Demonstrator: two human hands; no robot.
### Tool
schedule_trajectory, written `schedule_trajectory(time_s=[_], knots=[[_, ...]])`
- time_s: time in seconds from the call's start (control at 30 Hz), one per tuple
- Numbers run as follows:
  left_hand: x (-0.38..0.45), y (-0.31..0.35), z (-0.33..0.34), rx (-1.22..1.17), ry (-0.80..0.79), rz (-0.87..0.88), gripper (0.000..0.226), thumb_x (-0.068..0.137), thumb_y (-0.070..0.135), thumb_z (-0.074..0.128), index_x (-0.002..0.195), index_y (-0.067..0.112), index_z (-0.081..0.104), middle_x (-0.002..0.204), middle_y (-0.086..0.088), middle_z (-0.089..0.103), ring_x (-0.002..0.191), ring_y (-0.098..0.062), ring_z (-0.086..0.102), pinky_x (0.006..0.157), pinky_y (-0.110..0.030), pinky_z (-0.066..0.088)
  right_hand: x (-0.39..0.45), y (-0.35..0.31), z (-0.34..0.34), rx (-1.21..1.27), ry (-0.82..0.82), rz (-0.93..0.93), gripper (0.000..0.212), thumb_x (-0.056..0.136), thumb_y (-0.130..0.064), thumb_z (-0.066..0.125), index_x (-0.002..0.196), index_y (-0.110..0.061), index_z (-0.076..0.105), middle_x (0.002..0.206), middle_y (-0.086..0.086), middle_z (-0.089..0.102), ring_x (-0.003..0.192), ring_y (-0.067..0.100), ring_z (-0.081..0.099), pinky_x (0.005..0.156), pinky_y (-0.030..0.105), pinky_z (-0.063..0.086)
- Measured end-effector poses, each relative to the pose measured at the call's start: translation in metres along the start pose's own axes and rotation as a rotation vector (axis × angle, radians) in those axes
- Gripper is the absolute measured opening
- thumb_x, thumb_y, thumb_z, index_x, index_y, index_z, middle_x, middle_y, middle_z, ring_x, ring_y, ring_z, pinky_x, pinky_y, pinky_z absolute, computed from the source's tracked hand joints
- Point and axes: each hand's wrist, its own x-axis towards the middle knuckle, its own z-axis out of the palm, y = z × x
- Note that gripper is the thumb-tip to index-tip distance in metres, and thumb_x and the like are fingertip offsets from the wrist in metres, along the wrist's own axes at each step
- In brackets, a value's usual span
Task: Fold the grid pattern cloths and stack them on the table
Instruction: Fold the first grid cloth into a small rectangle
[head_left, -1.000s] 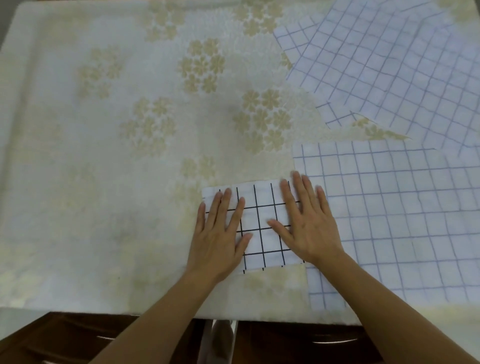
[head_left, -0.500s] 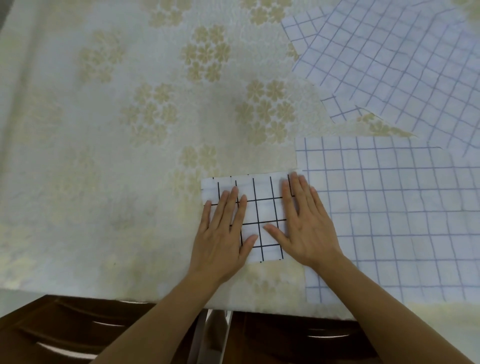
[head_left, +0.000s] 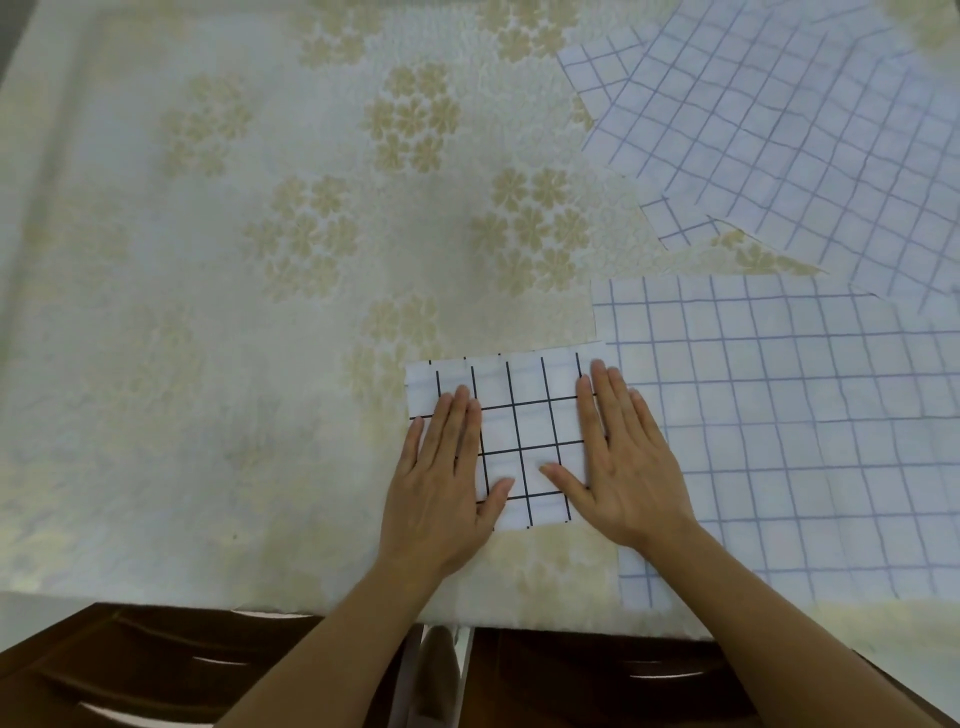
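Floral-clothed bench (head_left: 260, 312): left hand (head_left: 441, 483) and right hand (head_left: 623, 467) now closer together, fingers flat, grasping nothing, pressing folded black-grid cloth (head_left: 524, 431); fold nearly finished.

A matt, textured tablecloth (head_left: 260, 312) with woven cream flowers covers the table. Near the front edge lies a folded cloth (head_left: 524, 415), smooth, thin and white with black grid lines. To the right, larger cloths (head_left: 779, 415) look soft and matt, possibly cotton. Below, dark glossy wood drawers (head_left: 130, 675).
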Motion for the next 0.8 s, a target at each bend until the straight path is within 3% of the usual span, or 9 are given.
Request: schedule_trajectory(time_s=[0.17, 0.3, 0.4, 0.5, 0.63, 0.8], knots=[[0.0, 0.0, -0.004, -0.02, -0.006, 0.015, 0.081, 0.099, 0.06, 0.024, 0.157, 0.006, 0.005, 0.166, -0.009, -0.003, 0.153, -0.021, -0.002, 0.122, -0.046, 0.014, -0.001, -0.003, -0.008, -0.018, -0.028, 0.021, 0.093, 0.098, -0.071, 0.019, 0.157, -0.001, 0.0, 0.166, 0.017, -0.007, 0.154, 0.028, -0.005, 0.123, 0.049, 0.019], [0.006, -0.005, -0.021, -0.069, -0.007, 0.066, 0.075, 0.099, 0.057, 0.024, 0.158, 0.013, 0.009, 0.166, -0.004, 0.002, 0.153, -0.019, 0.0, 0.122, -0.044, 0.009, -0.016, -0.01, -0.024, 0.057, 0.087, 0.115, 0.086, 0.099, -0.06, 0.039, 0.158, -0.003, 0.01, 0.166, 0.014, 0.008, 0.154, 0.025, 0.005, 0.124, 0.044, 0.016], [0.02, -0.007, -0.037, -0.084, -0.01, 0.293, 0.066, 0.101, 0.045, 0.029, 0.157, 0.012, 0.02, 0.164, -0.004, 0.016, 0.153, -0.019, 0.011, 0.123, -0.043, 0.012, -0.036, -0.018, -0.028, 0.082, 0.121, 0.208, 0.077, 0.101, -0.052, 0.041, 0.157, -0.004, 0.019, 0.163, 0.015, 0.02, 0.152, 0.027, 0.018, 0.122, 0.043, 0.024], [0.036, -0.004, -0.052, -0.061, -0.007, 0.57, 0.056, 0.098, 0.033, 0.035, 0.149, 0.011, 0.041, 0.155, -0.005, 0.04, 0.146, -0.02, 0.032, 0.12, -0.044, 0.027, -0.05, -0.029, -0.028, 0.094, 0.141, 0.329, 0.067, 0.101, -0.045, 0.043, 0.152, -0.003, 0.032, 0.156, 0.018, 0.037, 0.146, 0.031, 0.033, 0.114, 0.049, 0.039], [0.067, 0.007, -0.063, 0.044, -0.02, 0.841, 0.051, 0.092, 0.028, 0.049, 0.141, 0.013, 0.051, 0.147, -0.005, 0.05, 0.138, -0.022, 0.044, 0.116, -0.044, 0.033, -0.06, -0.042, -0.028, 0.116, 0.188, 0.453, 0.062, 0.1, -0.041, 0.043, 0.148, -0.003, 0.041, 0.152, 0.017, 0.043, 0.143, 0.031, 0.039, 0.118, 0.043, 0.031], [0.112, 0.029, -0.064, 0.184, -0.03, 1.105, 0.053, 0.084, 0.021, 0.06, 0.136, 0.01, 0.054, 0.14, -0.009, 0.056, 0.131, -0.026, 0.051, 0.111, -0.048, 0.04, -0.06, -0.048, -0.02, 0.194, 0.203, 0.549, 0.059, 0.103, -0.042, 0.034, 0.145, -0.003, 0.046, 0.151, 0.019, 0.045, 0.143, 0.032, 0.039, 0.115, 0.046, 0.037]])
